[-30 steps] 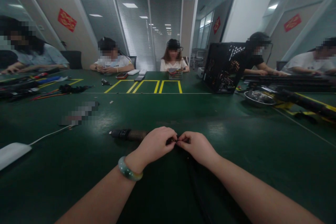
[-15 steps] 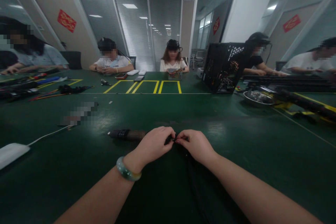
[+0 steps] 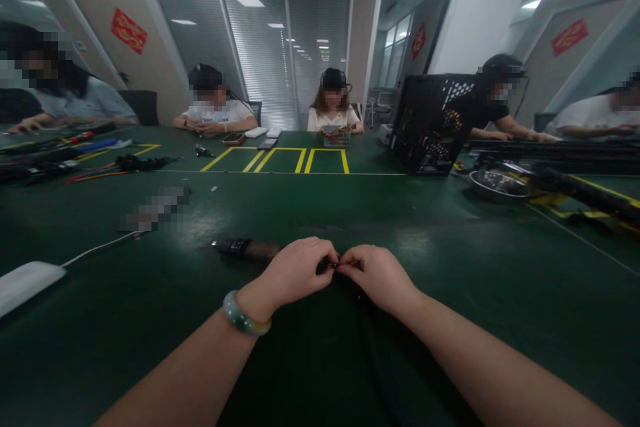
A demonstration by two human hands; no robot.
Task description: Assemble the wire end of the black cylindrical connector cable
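An electric screwdriver (image 3: 247, 250) with a dark ribbed collar and brownish body lies on the green table, its metal tip pointing left. My left hand (image 3: 300, 273) is closed around its rear end, which the fingers mostly cover. My right hand (image 3: 383, 277) meets it fingertip to fingertip, pinching a small dark plug-like end at the back of the screwdriver. Whether that end sits inside the screwdriver is hidden by the fingers. From below my right hand a black cable (image 3: 373, 347) runs down toward me across the table.
At left are a white box (image 3: 30, 285) with a cable and a blurred flat object (image 3: 157, 208). A black computer case (image 3: 425, 123) and metal bowl (image 3: 500, 185) stand at right. Tools and wires (image 3: 145, 162) lie far left. Several people sit around the table.
The view has shifted slightly. My fingertips have come closer together at the screwdriver's rear end, and the small gold-coloured opening there is now mostly covered.
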